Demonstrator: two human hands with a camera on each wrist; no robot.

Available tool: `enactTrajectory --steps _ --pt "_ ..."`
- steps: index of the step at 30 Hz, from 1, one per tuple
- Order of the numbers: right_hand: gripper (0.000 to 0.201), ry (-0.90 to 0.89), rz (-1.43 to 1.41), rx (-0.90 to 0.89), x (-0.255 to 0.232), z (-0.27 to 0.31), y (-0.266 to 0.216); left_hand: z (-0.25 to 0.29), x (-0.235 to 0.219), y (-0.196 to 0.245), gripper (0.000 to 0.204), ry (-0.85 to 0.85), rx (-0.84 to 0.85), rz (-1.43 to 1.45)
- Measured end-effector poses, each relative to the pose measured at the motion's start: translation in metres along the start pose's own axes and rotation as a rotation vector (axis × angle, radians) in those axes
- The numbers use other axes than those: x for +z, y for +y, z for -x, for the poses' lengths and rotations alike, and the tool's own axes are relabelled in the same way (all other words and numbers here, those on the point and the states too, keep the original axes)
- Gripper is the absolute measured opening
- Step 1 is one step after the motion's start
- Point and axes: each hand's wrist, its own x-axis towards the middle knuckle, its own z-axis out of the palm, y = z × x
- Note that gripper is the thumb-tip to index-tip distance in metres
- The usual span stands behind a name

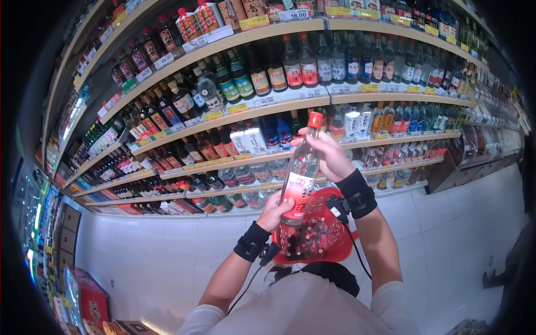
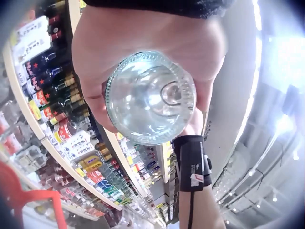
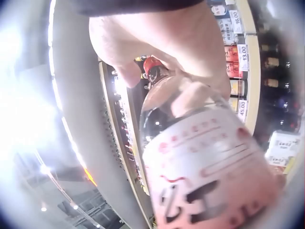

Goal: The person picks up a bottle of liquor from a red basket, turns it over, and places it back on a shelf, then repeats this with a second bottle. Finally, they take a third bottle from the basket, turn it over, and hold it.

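I hold a clear glass bottle (image 1: 300, 174) with a red cap (image 1: 315, 119) and a red-and-white label, tilted up in front of the shelves. My left hand (image 1: 273, 214) grips its base from below; in the left wrist view the round glass bottom (image 2: 150, 98) fills the fingers of that hand (image 2: 143, 33). My right hand (image 1: 330, 154) curls round the bottle's neck and shoulder just under the cap. The right wrist view shows that hand (image 3: 176, 38) on the bottle (image 3: 205, 162) near the cap (image 3: 151, 64).
A red shopping basket (image 1: 334, 234) with several small bottles hangs below my right forearm. Long shelves (image 1: 234, 117) packed with bottles and price tags curve across ahead. White tiled floor (image 1: 151, 251) lies below; red boxes (image 1: 89, 296) stand at lower left.
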Motion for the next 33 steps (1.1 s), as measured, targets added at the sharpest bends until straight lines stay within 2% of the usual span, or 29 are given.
enactTrajectory --steps 4,7,9,11,13,17,19,20,23,24,27,28,31,33 --pt "0.035 -0.046 -0.112 0.075 0.000 0.010 0.028 0.007 0.004 -0.013 0.053 0.018 -0.074 0.282" --pt "0.026 -0.035 -0.203 0.118 0.001 0.016 0.045 0.016 0.002 -0.025 0.058 -0.003 -0.146 0.427" --pt "0.019 0.033 -0.172 0.161 0.003 0.016 0.059 0.023 -0.001 -0.029 0.067 -0.048 -0.188 0.343" --pt "0.019 0.080 -0.121 0.155 -0.007 0.012 0.092 0.030 -0.004 -0.035 0.066 -0.030 -0.207 0.377" --pt "0.019 0.124 -0.150 0.196 -0.003 0.015 0.105 0.039 -0.015 -0.040 0.065 -0.033 -0.248 0.339" --pt "0.019 0.235 -0.092 0.178 0.000 0.024 0.137 0.054 -0.023 -0.046 0.058 0.076 -0.199 0.320" --pt "0.022 0.257 0.002 0.189 0.003 0.028 0.143 0.060 -0.032 -0.060 0.052 0.106 -0.171 0.261" --pt "0.022 0.271 0.023 0.176 0.006 0.030 0.146 0.064 -0.040 -0.066 0.062 0.111 -0.220 0.177" --pt "0.023 0.297 0.086 0.232 0.016 0.035 0.144 0.069 -0.046 -0.079 0.068 0.095 -0.155 -0.213" --pt "0.024 0.269 0.087 0.211 0.014 0.036 0.151 0.068 -0.049 -0.086 0.072 0.103 -0.168 -0.179" --pt "0.023 0.292 0.148 0.310 0.025 0.038 0.146 0.071 -0.035 -0.047 0.073 0.065 -0.208 -0.208" --pt "0.022 0.302 0.126 0.335 0.030 0.040 0.148 0.074 -0.039 -0.054 0.076 0.062 -0.161 -0.156" --pt "0.022 0.356 0.213 0.293 0.026 0.048 0.166 0.083 -0.042 -0.059 0.076 0.139 -0.142 -0.355" --pt "0.020 0.327 0.259 0.321 0.027 0.053 0.167 0.088 -0.043 -0.066 0.077 0.135 -0.132 -0.254"
